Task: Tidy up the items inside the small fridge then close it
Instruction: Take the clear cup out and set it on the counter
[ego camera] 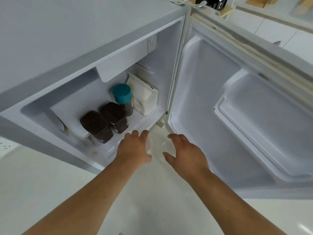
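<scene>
Clear cups (150, 146), seemingly light, thin and crushable, sat at the sill of the open fridge (169, 56) between left grip (135, 146) and right grip (184, 150), both half-curled; whether either clasped one was unclear. Their sidewalls probably wanted gentle holding.

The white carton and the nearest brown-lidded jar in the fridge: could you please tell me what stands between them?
In the head view, a second brown-lidded jar and a teal-capped bottle stand between them.

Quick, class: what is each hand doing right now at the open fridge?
Left hand: seems curled round a faint clear round plastic cup.
Right hand: seems curled round a second clear round plastic cup.
</scene>
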{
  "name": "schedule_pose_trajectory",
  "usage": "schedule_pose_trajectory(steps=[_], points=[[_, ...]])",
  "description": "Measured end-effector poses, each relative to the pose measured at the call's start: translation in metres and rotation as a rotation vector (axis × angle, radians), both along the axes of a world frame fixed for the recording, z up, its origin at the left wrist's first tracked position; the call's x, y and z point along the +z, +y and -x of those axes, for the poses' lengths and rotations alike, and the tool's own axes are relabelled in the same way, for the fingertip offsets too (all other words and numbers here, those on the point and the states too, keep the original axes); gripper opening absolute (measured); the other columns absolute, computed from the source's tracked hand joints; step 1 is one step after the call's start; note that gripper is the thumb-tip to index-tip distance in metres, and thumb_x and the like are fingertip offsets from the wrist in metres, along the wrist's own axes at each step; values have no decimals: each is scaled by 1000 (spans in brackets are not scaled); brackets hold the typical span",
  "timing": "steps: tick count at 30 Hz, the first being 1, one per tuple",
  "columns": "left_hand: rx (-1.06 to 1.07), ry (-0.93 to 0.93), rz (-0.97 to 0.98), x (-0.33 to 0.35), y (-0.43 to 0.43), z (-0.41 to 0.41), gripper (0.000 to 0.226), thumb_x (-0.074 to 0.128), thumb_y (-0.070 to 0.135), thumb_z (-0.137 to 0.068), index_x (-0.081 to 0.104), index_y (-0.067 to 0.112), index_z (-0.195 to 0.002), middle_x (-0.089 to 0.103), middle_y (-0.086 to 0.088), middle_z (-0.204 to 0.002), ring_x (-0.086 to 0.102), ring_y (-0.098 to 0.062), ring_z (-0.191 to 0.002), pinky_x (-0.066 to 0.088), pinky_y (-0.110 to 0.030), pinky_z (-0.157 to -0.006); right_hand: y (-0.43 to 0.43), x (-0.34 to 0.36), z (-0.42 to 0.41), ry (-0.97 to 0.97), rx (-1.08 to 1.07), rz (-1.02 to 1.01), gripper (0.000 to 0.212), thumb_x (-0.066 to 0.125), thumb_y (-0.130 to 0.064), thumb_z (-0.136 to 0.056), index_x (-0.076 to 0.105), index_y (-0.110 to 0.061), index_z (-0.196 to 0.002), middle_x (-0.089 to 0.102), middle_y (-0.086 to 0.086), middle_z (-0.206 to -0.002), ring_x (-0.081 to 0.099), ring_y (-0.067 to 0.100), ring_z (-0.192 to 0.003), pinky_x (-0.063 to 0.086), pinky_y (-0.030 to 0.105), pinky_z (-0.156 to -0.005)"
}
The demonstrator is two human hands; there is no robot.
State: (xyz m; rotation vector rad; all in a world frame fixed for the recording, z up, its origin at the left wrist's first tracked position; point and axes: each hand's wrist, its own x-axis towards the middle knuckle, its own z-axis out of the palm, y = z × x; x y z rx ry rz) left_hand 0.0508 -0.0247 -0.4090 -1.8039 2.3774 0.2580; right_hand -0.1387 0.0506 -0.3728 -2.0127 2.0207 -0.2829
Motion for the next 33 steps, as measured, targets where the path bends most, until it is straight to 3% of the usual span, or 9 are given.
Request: schedule_pose_trajectory(steps=[9, 13, 17, 25, 33], points=[[-16, 112, -164, 32, 72, -10, 94, 80, 57, -68, 27, 38, -144, 46, -2, -135, 58, -25, -115, 55, -38, -91, 57, 26, 9, 12, 23, -65, 56, 61, -50, -95, 41, -32, -144, 50, -4, -138, 66, 20, -89, 47, 32, -64], [-32, 110, -150, 47, 109, -10, 94, 80, 57, -67, 28, 37, -144, 47, -1, -134, 59, -25, -115, 57, -39, -93, 87, 38, 12, 19, 35, -67, 53, 62, -50, -92, 41, -36, -139, 50, -6, -135, 65, 19, -88, 50, 32, -61], [-37, 88, -131, 58, 147, -15, 93, 79, 58, -68, 29, 37, -144, 47, -1, -136, 59, -25, -117, 57, -39, -92, 116, 49, 11, 24, 69, -83, 52, 61, -49, -92, 38, -40, -137, 49, -7, -135, 62, 17, -92, 43, 30, -58], [47, 140, -129, 79, 203, -57, 94, 82, 54, -65, 35, 36, -144, 49, 1, -140, 60, -23, -117, 57, -39, -92, 156, 69, -8, 9, 178, -62, 58, 62, -45, -92, 37, -33, -143, 50, -5, -137, 62, 20, -99, 56, 36, -74], [113, 111, -107, 80, 218, -118, 95, 82, 58, -66, 34, 35, -144, 52, 0, -131, 62, -24, -111, 58, -38, -85, 160, 71, -69, -6, 290, -66, 55, 61, -43, -92, 40, -33, -142, 50, -6, -133, 60, 18, -96, 53, 32, -70]])
